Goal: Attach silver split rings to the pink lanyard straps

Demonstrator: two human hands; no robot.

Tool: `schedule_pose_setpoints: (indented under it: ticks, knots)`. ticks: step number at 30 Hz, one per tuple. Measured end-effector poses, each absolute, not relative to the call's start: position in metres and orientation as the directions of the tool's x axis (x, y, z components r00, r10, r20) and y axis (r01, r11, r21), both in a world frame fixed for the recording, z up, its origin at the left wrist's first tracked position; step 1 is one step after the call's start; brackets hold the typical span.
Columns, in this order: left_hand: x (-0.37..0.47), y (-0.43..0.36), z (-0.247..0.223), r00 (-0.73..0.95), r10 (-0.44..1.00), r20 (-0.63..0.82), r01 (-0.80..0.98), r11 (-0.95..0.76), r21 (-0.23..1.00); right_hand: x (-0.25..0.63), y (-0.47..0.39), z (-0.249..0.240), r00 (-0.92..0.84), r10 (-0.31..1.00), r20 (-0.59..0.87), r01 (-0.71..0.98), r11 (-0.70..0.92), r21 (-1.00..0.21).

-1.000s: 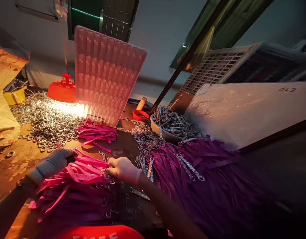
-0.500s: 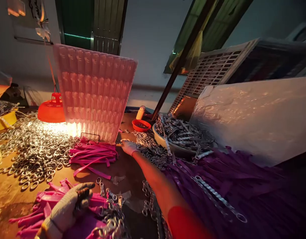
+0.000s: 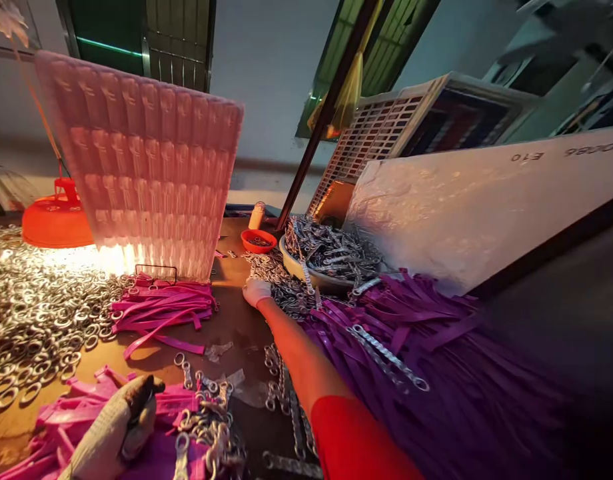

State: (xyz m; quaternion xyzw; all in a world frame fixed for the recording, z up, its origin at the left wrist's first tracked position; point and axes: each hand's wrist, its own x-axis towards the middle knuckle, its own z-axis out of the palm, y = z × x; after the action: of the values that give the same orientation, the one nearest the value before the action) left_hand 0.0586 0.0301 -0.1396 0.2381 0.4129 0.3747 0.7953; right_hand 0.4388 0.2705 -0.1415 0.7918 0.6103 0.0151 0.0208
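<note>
My left hand, in a pale glove with dark, worn fingertips, is closed above a heap of pink straps. Whatever its pressed fingers hold is hidden. Metal ring-ended links lie just right of it on the same straps. My right hand is stretched far forward in a light glove. Its fingers look curled in at the left edge of a pile of small metal links; what they grip, if anything, cannot be made out.
A red lamp lights a spread of metal rings. A pink moulded sheet stands behind pink straps. A bowl heaped with metal chains, a red dish and purple straps lie to the right.
The view has swung right, so things sit further left. My right hand has curled its fingers by the metal links. My left hand stays over the pink straps.
</note>
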Motion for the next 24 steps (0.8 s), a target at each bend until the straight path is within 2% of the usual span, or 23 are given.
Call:
schedule_pose_setpoints:
  ticks: [8, 14, 18, 21, 24]
  knots:
    - [0.057, 0.036, -0.114, 0.412, 0.837, -0.361, -0.391, 0.520, 0.760, 0.410, 0.187, -0.140, 0.182, 0.980, -0.081, 0.983, -0.182, 0.011]
    - [0.059, 0.030, -0.100, 0.300, 0.935, -0.190, -0.320, 0.286, 0.903, 0.401, 0.130, -0.139, 0.071, 0.989, -0.132, 0.987, -0.088, -0.134]
    - [0.063, 0.011, -0.072, 0.339, 0.916, -0.212, -0.270, 0.311, 0.911, 0.389, 0.097, -0.127, 0.021, 0.999, 0.026, 0.959, -0.013, -0.284]
    - [0.062, -0.005, -0.058, 0.426, 0.859, -0.284, -0.326, 0.438, 0.837, 0.375, 0.077, -0.118, 0.011, 0.984, 0.176, 0.904, 0.065, -0.422]
    - [0.060, -0.020, -0.054, 0.477, 0.809, -0.342, -0.389, 0.544, 0.744, 0.357, 0.055, -0.113, -0.028, 0.967, 0.254, 0.816, 0.169, -0.553]
